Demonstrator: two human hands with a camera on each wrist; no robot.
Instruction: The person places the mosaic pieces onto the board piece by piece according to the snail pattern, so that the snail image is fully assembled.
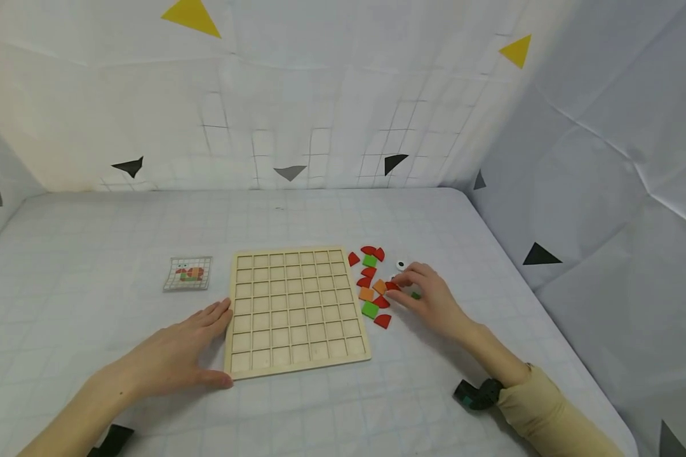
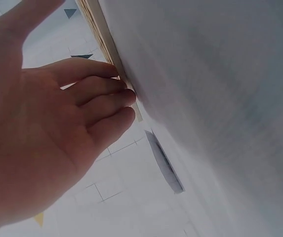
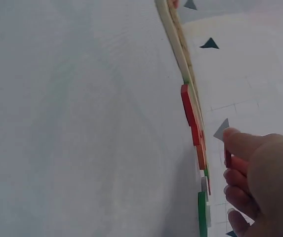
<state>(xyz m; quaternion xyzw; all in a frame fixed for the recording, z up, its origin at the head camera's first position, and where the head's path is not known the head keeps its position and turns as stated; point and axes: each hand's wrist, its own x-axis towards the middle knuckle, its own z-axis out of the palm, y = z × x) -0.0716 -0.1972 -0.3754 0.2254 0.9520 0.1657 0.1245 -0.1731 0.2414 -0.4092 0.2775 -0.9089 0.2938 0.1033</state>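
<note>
A wooden grid board (image 1: 297, 311) lies flat on the table. My left hand (image 1: 168, 352) rests at the board's left edge, its fairly straight fingertips touching the rim and the thumb near the front corner; the left wrist view shows the fingers against the board's side (image 2: 112, 49). Right of the board, my right hand (image 1: 431, 301) pinches a red quarter-round piece (image 3: 227, 157) between thumb and fingers, off the table. Under and beside that hand lie loose pieces: red quarter-rounds (image 1: 382, 321), green squares (image 1: 369, 310), orange squares (image 1: 366, 294) and a white eye disc (image 1: 401, 264).
A small gridded picture card (image 1: 187, 274) with a coloured figure lies left of the board. A green piece (image 1: 416, 296) is partly hidden by the right hand. White cloth covers the table (image 1: 297, 419), and walls stand behind and at the right.
</note>
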